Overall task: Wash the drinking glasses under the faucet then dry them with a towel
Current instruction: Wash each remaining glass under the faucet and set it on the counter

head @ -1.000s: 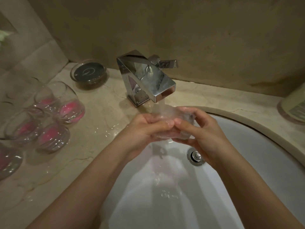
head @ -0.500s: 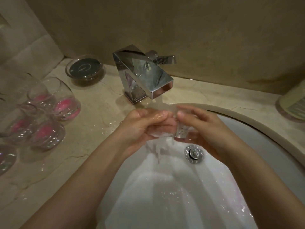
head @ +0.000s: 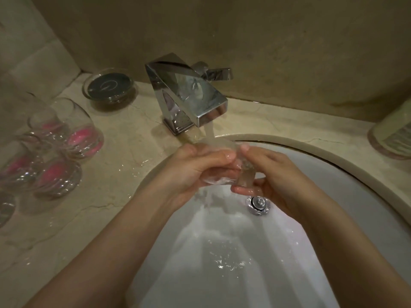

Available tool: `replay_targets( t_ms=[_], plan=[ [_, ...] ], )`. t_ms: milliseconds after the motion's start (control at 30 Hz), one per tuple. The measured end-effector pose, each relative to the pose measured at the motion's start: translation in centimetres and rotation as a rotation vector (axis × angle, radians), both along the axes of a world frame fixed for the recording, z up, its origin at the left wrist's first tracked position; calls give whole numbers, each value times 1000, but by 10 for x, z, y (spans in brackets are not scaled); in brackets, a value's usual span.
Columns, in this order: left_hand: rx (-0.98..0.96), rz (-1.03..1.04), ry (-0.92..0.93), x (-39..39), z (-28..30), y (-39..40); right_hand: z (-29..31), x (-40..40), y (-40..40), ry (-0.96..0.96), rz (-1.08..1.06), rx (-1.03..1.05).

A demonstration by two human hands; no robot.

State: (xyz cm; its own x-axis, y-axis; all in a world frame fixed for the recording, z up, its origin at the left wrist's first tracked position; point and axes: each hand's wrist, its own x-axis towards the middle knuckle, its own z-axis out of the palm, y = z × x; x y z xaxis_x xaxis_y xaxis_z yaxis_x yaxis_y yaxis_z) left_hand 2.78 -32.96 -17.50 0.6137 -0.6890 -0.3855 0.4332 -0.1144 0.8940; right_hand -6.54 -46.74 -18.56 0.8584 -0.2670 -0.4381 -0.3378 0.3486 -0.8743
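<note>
The drinking glass (head: pixel 224 172) was clear and smooth, wet all over, and it was held over the white, glossy sink (head: pixel 333 174), directly under the faucet (head: pixel 189 94). The faucet was of polished chrome with flat, angular faces, and a thin stream of water (head: pixel 210 134) fell from it onto the glass. The glass seemed to lie nearly on its side, its long axis going left to right, but which end was the mouth I could not tell, because of the water and the fingers. The left hand (head: pixel 195 167) gripped the glass with curled fingers from the left. The right hand (head: pixel 266 172) pinched its right end between thumb and fingers. On the beige marble counter (head: pixel 124 174), to the left, stood other clear glasses (head: pixel 66 141) with pink bottoms, close together.
</note>
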Motion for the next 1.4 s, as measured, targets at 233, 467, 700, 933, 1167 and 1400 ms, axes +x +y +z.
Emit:
replay_targets(
  t_ms=[233, 467, 700, 933, 1167, 1400],
  plan=[
    [37, -6, 108, 0, 1, -4, -8, -4, 3, -101, -58, -162],
    [77, 6, 35, 4, 1, -3, -2, -2, 0, 13, -60, -5],
    [49, 29, 49, 4, -3, 1, -5, -1, 3, -17, -60, -1],
    [76, 61, 30, 7, -2, -1, -5, 5, -1, -61, -62, -106],
    [67, 21, -17, 8, 1, -2, -1, 7, -1, -8, -42, 6],
    [15, 89, 42, 9, -2, -2, 0, 8, -2, -93, -20, -92]
  ],
)
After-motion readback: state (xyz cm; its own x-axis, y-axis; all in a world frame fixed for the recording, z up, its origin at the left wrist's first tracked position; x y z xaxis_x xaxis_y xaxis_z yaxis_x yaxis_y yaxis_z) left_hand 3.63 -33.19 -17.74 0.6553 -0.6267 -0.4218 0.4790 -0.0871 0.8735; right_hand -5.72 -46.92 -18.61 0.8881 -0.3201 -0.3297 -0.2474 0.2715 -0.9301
